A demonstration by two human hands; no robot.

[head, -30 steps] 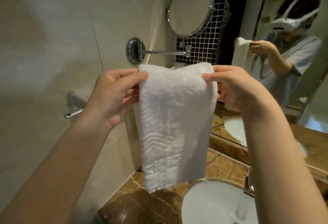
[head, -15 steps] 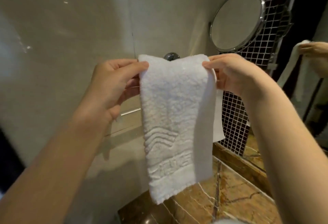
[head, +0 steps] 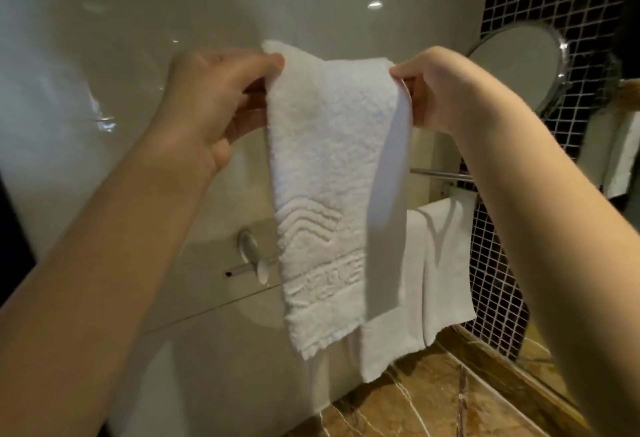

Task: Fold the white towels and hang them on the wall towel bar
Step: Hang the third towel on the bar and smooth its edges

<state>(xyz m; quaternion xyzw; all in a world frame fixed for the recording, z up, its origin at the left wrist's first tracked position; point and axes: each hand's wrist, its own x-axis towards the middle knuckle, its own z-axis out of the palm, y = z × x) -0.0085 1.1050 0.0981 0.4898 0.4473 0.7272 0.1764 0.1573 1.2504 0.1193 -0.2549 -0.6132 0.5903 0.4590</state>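
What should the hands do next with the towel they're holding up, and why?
Probably carry the folded towel forward and down toward the towel bar. The left hand and right hand each pinch a top corner, so it hangs flat and ready. The bar shows lower down behind it, with another white towel hanging there.

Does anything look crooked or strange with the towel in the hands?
Slightly. The held towel is folded unevenly: a smooth back layer sticks out past its right edge, and one corner pokes up above the left hand. The right hand pinches the other corner.
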